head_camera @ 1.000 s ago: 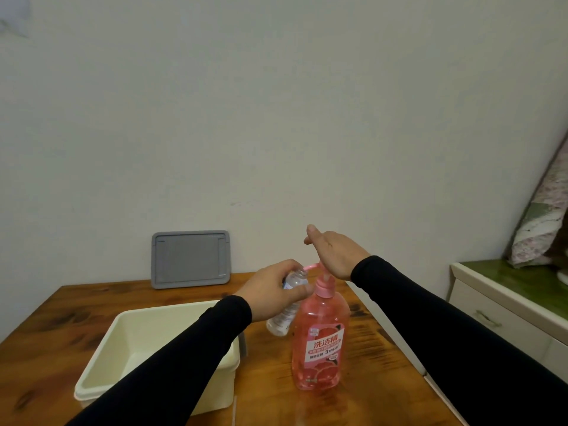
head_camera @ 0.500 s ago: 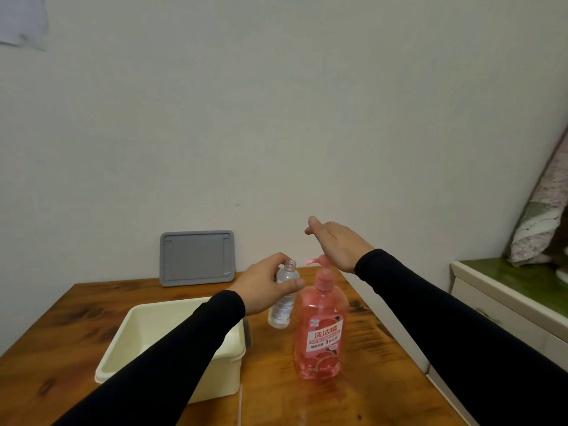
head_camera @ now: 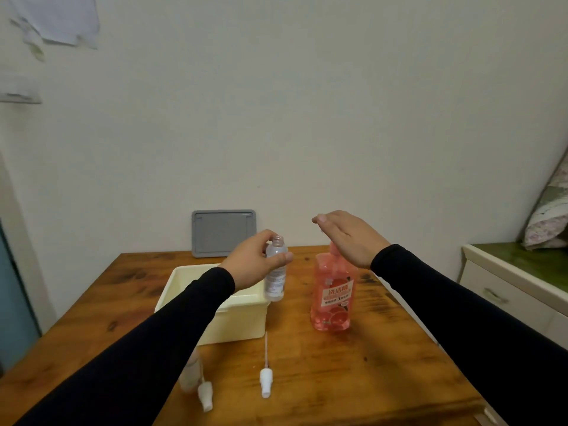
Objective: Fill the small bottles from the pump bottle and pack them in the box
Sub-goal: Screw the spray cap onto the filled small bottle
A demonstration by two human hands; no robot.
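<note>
My left hand grips a small clear bottle, uncapped and upright, held above the right rim of the cream box. To its right stands the pink pump bottle on the wooden table. My right hand lies flat with straight fingers over the pump head, which it hides. Two white spray caps with dip tubes, one in the middle and one further left, lie near the table's front. Another small clear bottle stands partly behind my left sleeve.
A grey lid leans against the wall at the table's back. A white cabinet with a green top stands to the right, with a patterned cushion on it. The table's right edge runs close to the cabinet.
My left hand has drawn the small bottle leftwards, away from the pump spout, and set it upright. The view has tilted down, so the caps at the front show now.
</note>
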